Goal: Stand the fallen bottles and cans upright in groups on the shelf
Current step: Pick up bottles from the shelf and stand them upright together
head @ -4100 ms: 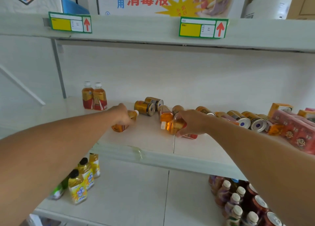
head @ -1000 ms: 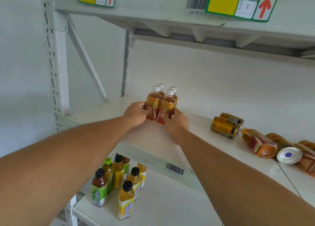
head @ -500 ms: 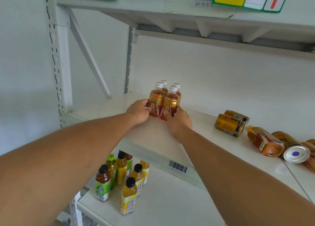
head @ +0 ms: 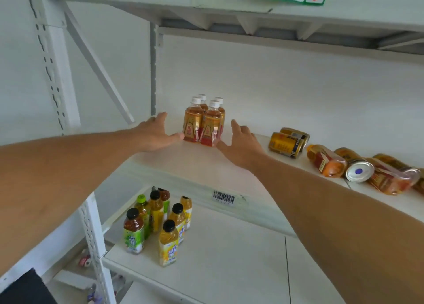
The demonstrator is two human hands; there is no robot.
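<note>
Fingers of our left hand are straight and spread, holding nothing; the thumb tip reaches the base of the nearest bottle, touching it or just beside it, we cannot tell which. Our right hand is the same: fingers straight and relaxed, empty, thumb close to the group's right foot, w/ a small gap as far as we can see.

Between both hands stands the group of four bottles, upright, white caps up, packed tight together at the left-rear part of the shelf. We judge this group is done, and the hands are open on both sides of it.

Still to do: at the right, approx. two gold cans lie on their sides next to each other, well apart from the group. Further right lies a fallen bottle, then a can w/ its silver end toward us, then more fallen items touching each other at the frame edge.

Next move, in our judgement: the right hand goes to the gold cans, grips one around its body, tips it upright, and starts a separate can group. Cans may roll when touched, so a firm grip first.

Both forearms are stretched forward, palms facing inward and a bit down, wrists above the shelf's front edge.
</note>
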